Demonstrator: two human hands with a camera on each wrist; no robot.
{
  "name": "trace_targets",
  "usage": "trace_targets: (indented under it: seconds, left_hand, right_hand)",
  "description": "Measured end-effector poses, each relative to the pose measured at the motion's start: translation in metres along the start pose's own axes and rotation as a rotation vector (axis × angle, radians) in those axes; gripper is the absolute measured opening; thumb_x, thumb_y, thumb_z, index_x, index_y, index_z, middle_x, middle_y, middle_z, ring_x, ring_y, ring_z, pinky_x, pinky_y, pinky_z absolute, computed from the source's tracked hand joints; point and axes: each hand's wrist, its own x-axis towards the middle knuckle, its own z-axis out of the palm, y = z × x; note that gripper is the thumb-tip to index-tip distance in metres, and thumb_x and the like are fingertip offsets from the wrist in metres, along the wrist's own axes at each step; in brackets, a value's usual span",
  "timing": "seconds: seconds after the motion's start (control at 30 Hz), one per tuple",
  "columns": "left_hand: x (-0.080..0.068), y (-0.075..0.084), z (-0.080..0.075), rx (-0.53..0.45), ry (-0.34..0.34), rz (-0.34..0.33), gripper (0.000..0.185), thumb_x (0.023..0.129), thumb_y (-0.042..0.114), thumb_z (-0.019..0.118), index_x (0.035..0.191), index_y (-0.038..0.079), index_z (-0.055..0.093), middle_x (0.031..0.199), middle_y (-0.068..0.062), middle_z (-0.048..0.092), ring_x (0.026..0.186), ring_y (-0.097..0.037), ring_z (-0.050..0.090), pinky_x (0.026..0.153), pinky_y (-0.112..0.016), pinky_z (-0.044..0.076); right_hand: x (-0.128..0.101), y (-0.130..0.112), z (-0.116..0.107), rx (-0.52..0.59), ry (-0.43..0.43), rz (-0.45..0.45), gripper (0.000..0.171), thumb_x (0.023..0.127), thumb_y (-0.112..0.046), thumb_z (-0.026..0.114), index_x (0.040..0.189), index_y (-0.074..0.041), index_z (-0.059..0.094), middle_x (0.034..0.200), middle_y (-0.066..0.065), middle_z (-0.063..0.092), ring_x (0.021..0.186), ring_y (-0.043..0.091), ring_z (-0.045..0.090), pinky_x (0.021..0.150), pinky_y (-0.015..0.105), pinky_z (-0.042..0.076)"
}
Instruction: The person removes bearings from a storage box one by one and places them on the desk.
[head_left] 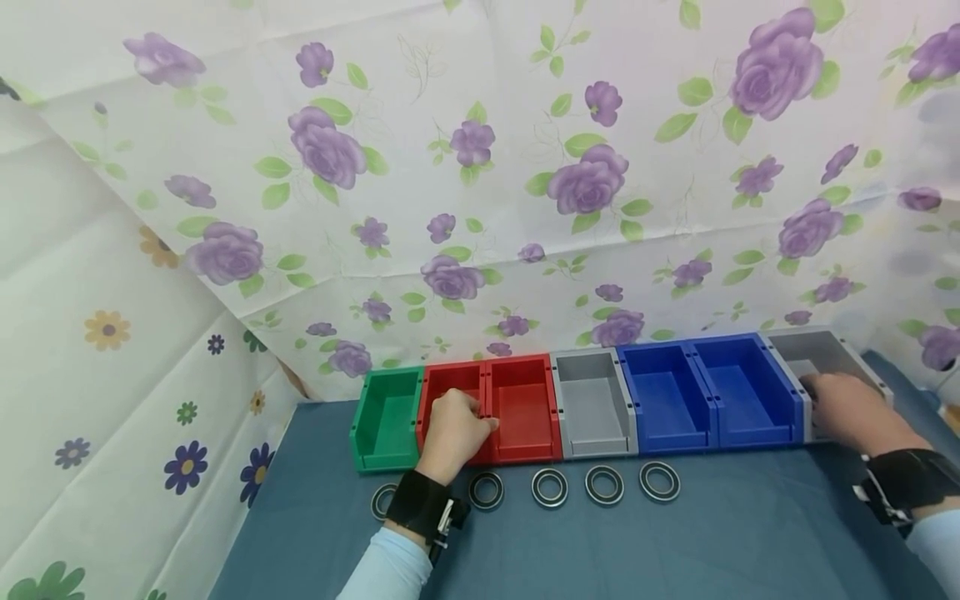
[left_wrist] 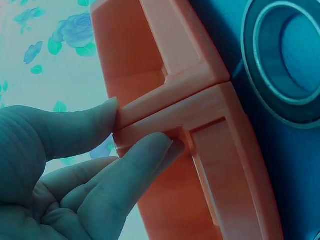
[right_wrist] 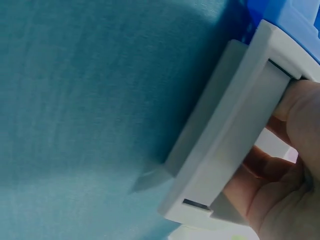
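Observation:
My left hand (head_left: 456, 429) pinches the adjoining side walls of two red bins, the left red bin (head_left: 432, 392) and the right red bin (head_left: 522, 408). Up close in the left wrist view, thumb and index finger (left_wrist: 142, 160) lie on either side of that double wall. Over at the right end, my right hand (head_left: 847, 408) reaches into a grey bin (head_left: 806, 346) and grips its left wall beside the blue bin (head_left: 757, 392); the fingertips are partly hidden. The right wrist view shows the grey bin's front (right_wrist: 235, 135) with curled fingers behind it.
A green bin (head_left: 386, 421), a middle grey bin (head_left: 592, 404) and another blue bin (head_left: 663, 400) complete the row. Several ring bearings (head_left: 550, 502) lie on the blue cloth (head_left: 600, 554) in front; the leftmost is partly behind my left wrist. A flowered sheet (head_left: 510, 208) hangs behind.

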Motion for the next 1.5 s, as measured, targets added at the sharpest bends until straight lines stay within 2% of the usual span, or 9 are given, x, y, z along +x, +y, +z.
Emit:
trace_targets:
  seconds: [0.2,0.3,0.43,0.6,0.87,1.03,1.2,1.37,1.5]
  left_hand:
    - [0.000,-0.001,0.002,-0.015,-0.014,0.002,0.024,0.075,0.024,0.078,0.091,0.006,0.075,0.064,-0.002,0.067,0.061,-0.015,0.059,0.054,-0.027,0.053]
    - [-0.001,-0.002,0.003,-0.011,-0.014,0.000,0.026,0.075,0.024,0.078,0.094,0.007,0.075,0.069,-0.002,0.069,0.064,-0.014,0.059,0.057,-0.028,0.055]
    - [0.000,-0.004,0.004,-0.010,-0.015,-0.003,0.026,0.075,0.024,0.078,0.095,0.006,0.075,0.071,-0.003,0.070,0.066,-0.016,0.060,0.057,-0.029,0.055]
    - [-0.001,-0.004,0.003,-0.010,-0.003,-0.005,0.026,0.075,0.023,0.078,0.095,0.006,0.075,0.072,-0.003,0.070,0.069,-0.017,0.060,0.057,-0.029,0.055]
    - [-0.002,-0.002,0.002,-0.012,-0.006,-0.007,0.021,0.075,0.025,0.078,0.085,0.007,0.076,0.057,-0.001,0.062,0.060,-0.016,0.056,0.050,-0.025,0.049]
    - [-0.001,-0.001,0.001,0.002,0.008,0.000,0.024,0.074,0.025,0.078,0.089,0.007,0.076,0.065,-0.002,0.067,0.064,-0.015,0.057,0.053,-0.026,0.052]
    - [-0.001,0.000,0.001,0.002,-0.004,-0.008,0.021,0.075,0.025,0.078,0.085,0.007,0.076,0.059,0.000,0.064,0.058,-0.015,0.056,0.050,-0.025,0.050]
    - [0.000,0.001,0.001,0.008,-0.001,-0.013,0.023,0.075,0.026,0.078,0.087,0.007,0.076,0.061,0.000,0.065,0.059,-0.014,0.057,0.051,-0.025,0.050]
    - [0.000,0.001,0.001,0.003,-0.008,-0.015,0.020,0.075,0.025,0.078,0.082,0.007,0.075,0.056,-0.001,0.062,0.056,-0.015,0.056,0.049,-0.025,0.049]
  right_hand:
    - [-0.006,0.001,0.005,0.053,0.055,0.030,0.043,0.079,-0.006,0.063,0.115,0.015,0.054,0.093,0.029,0.062,0.084,0.043,0.057,0.067,0.056,0.043]
    - [-0.007,0.001,0.009,0.056,0.103,0.057,0.042,0.078,-0.007,0.065,0.114,0.013,0.055,0.093,0.029,0.061,0.084,0.043,0.055,0.066,0.056,0.042]
    - [-0.010,-0.002,0.012,0.044,0.185,0.069,0.041,0.076,-0.006,0.067,0.113,0.010,0.057,0.094,0.029,0.061,0.085,0.044,0.053,0.066,0.057,0.040]
    - [-0.016,-0.006,0.011,0.071,0.289,0.067,0.044,0.078,-0.008,0.067,0.117,0.009,0.054,0.107,0.034,0.053,0.094,0.050,0.049,0.069,0.060,0.040]
    - [-0.022,-0.017,0.001,0.050,0.508,0.073,0.045,0.081,-0.013,0.069,0.118,0.005,0.054,0.103,0.030,0.049,0.091,0.046,0.049,0.064,0.054,0.043]
    - [-0.029,-0.029,-0.007,0.100,0.571,0.089,0.048,0.083,-0.013,0.068,0.123,0.008,0.051,0.110,0.032,0.047,0.098,0.048,0.045,0.070,0.058,0.041]
    - [-0.035,-0.046,-0.016,0.124,0.611,0.087,0.051,0.085,-0.015,0.068,0.128,0.005,0.050,0.114,0.032,0.046,0.100,0.047,0.044,0.072,0.059,0.042]
    - [-0.043,-0.065,-0.024,0.147,0.605,0.049,0.053,0.085,-0.019,0.068,0.129,0.003,0.049,0.116,0.029,0.046,0.091,0.043,0.050,0.067,0.056,0.043]
    - [-0.049,-0.076,-0.026,0.148,0.638,-0.028,0.052,0.081,-0.019,0.071,0.126,0.002,0.053,0.112,0.025,0.050,0.083,0.039,0.056,0.064,0.054,0.046]
